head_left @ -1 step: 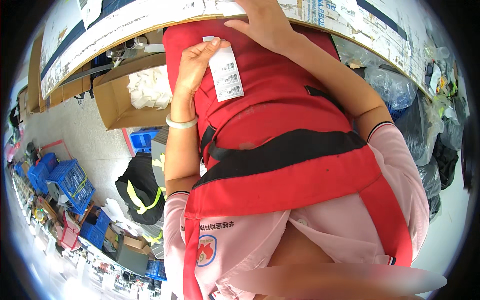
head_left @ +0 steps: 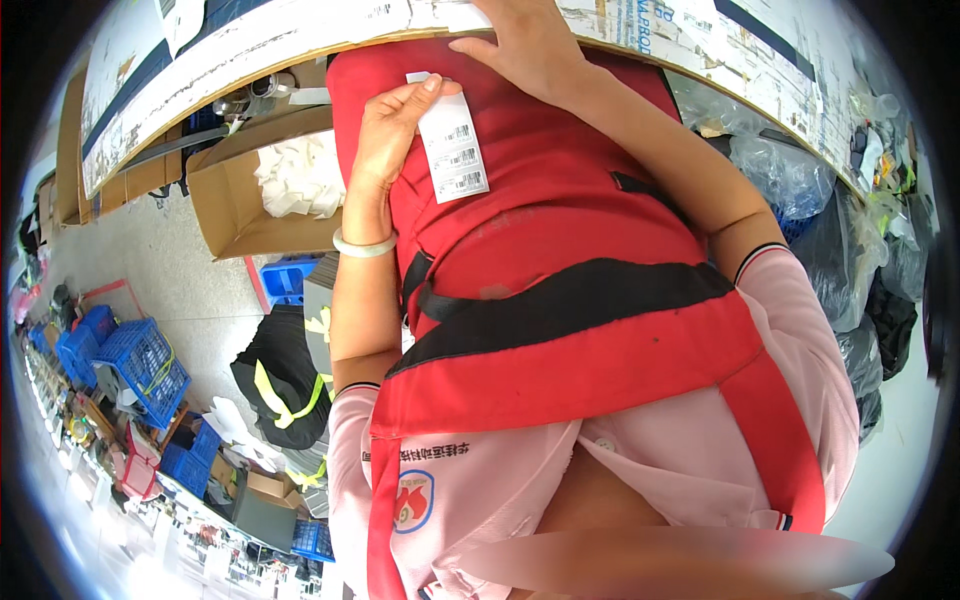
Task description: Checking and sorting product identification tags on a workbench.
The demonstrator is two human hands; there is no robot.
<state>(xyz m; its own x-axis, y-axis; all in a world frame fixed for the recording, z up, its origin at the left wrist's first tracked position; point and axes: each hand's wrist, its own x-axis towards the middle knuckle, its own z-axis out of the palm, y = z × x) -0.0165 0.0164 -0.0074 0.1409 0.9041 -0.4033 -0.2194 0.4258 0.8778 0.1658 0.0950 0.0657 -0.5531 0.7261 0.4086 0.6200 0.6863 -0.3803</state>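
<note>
My left hand [head_left: 392, 122] pinches the upper end of a strip of white barcode labels [head_left: 456, 158] between thumb and fingers. The strip hangs down in front of a red apron [head_left: 570, 180]. A pale bangle [head_left: 363, 245] circles the left wrist. My right hand [head_left: 530, 50] is at the near edge of a worn white worktable [head_left: 270, 68], its thumb stretched out to the left. Its fingertips run past the top of the picture, and nothing shows in the part of the hand I can see.
An open cardboard box [head_left: 225, 205] with crumpled whitish pieces stands left, below the table edge. Clear plastic bags [head_left: 785, 175] crowd the right side. Farther left are blue crates [head_left: 145, 370] on the floor and a black item with yellow straps [head_left: 275, 375].
</note>
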